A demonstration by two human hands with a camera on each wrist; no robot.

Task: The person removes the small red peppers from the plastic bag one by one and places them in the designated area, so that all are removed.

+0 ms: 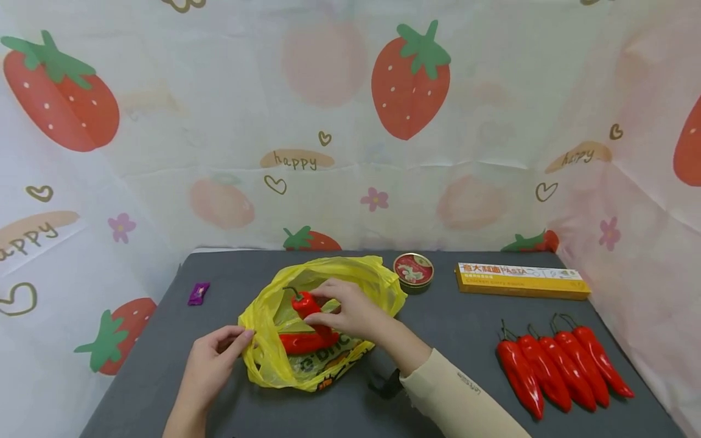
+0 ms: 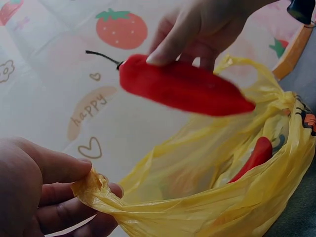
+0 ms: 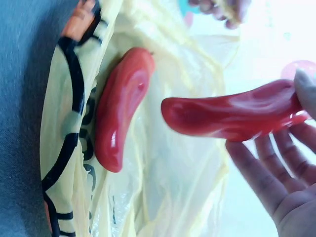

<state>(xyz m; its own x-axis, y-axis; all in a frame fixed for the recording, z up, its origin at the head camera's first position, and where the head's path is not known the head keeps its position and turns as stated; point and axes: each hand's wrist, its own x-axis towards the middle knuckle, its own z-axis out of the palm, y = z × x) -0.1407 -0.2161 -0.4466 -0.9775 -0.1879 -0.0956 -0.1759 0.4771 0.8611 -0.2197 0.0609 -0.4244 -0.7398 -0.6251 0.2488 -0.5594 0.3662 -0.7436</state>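
A yellow plastic bag (image 1: 323, 271) lies with its mouth wide open on the dark table. My left hand (image 1: 215, 359) pinches the bag's left rim between thumb and fingers, as the left wrist view also shows. Above the opening, my right hand (image 1: 350, 310) holds a red chili pepper (image 2: 177, 86) by its upper body, its dark stem sticking out past the fingers. Another red pepper (image 3: 123, 108) lies inside the bag, below the held one. In the head view the held pepper's lower end overlaps the one lying in the bag.
Several red peppers (image 1: 564, 368) lie side by side at the right. A yellow pasta box (image 1: 523, 283) and a round red tin (image 1: 413, 271) stand behind. A small purple packet (image 1: 199, 294) lies at the left. Printed fabric (image 1: 350, 134) hangs behind the table.
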